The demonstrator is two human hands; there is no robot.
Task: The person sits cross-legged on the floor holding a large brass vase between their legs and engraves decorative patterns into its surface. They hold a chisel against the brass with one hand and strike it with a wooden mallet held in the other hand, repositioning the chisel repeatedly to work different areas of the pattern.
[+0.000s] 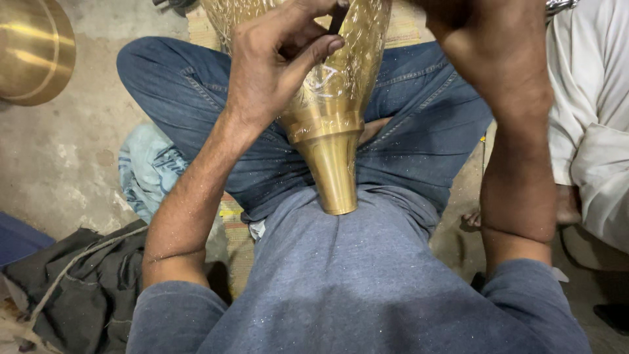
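Resting against the person's grey shirt, the narrow plain foot of a brass vase points back toward the body, while its wider belly rises away over the crossed legs in blue jeans. The vase lies tilted in the lap, its foot touching the shirt just below the chest.

The left hand lies on the vase's flank, fingers curled together around a thin dark tool whose tip meets the metal near the top edge of the view. The right hand is raised beside the vase on the other side; it is blurred and cut by the frame, so I cannot tell whether it is closed on anything.

Fine engraved pattern already covers the belly above the stepped collar, with bright fresh lines showing near the tool, and pale metal flecks dust both forearms and the shirt. The foot and collar are smooth and uncut. By that look, the decoration seems well advanced on this side, though the upper part of the vase is out of view.

Farther off, a dark cloth and a pale blue bag lie on the concrete floor, a round brass piece sits at the upper left, and another person's white garment is at the right.
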